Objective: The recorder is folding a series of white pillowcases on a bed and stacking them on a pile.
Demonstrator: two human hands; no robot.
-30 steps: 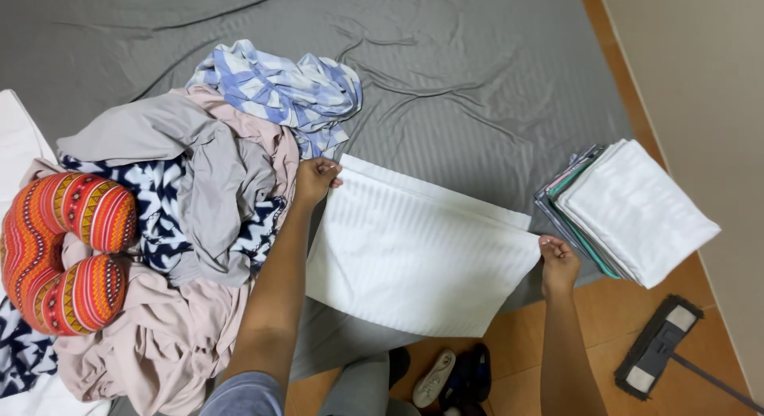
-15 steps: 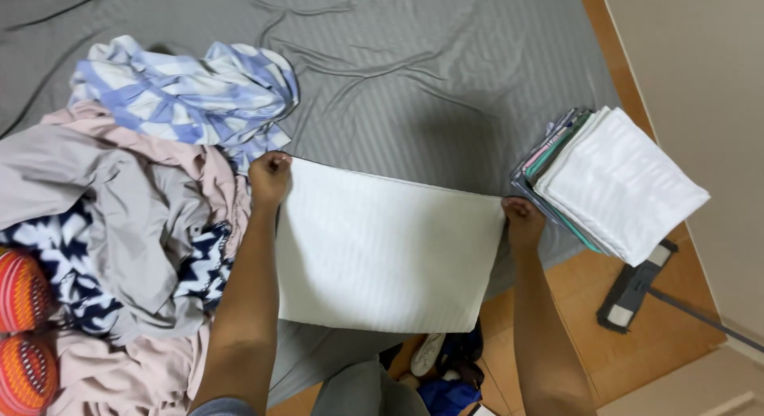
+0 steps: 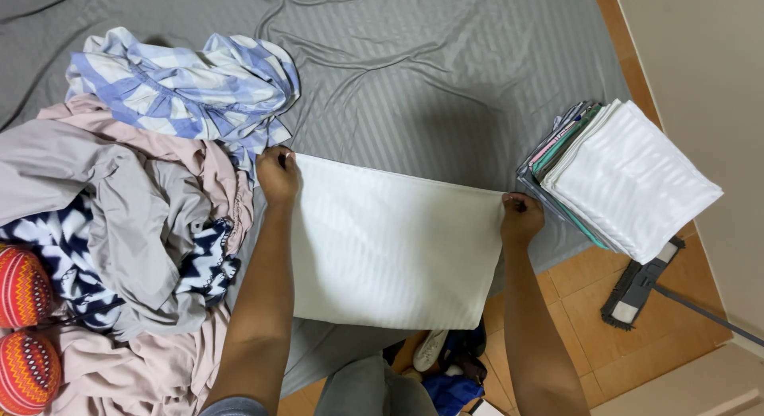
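Observation:
A white striped cloth (image 3: 394,245), folded into a rectangle, hangs spread between my two hands above the edge of a grey-sheeted bed (image 3: 414,82). My left hand (image 3: 278,177) grips its top left corner, right beside the heap of unfolded clothes. My right hand (image 3: 521,218) grips the top right corner, close to a stack of folded cloths (image 3: 625,177) with a white one on top.
A pile of loose laundry lies at the left: a blue and white checked garment (image 3: 187,85), pink and grey pieces (image 3: 119,217), a navy patterned one and an orange patterned item (image 3: 24,328). A flat mop (image 3: 637,289) rests on the orange tiled floor at right.
Both hands have stretched the white cloth flat and level between them. My view has shifted so the folded stack sits nearer my right hand.

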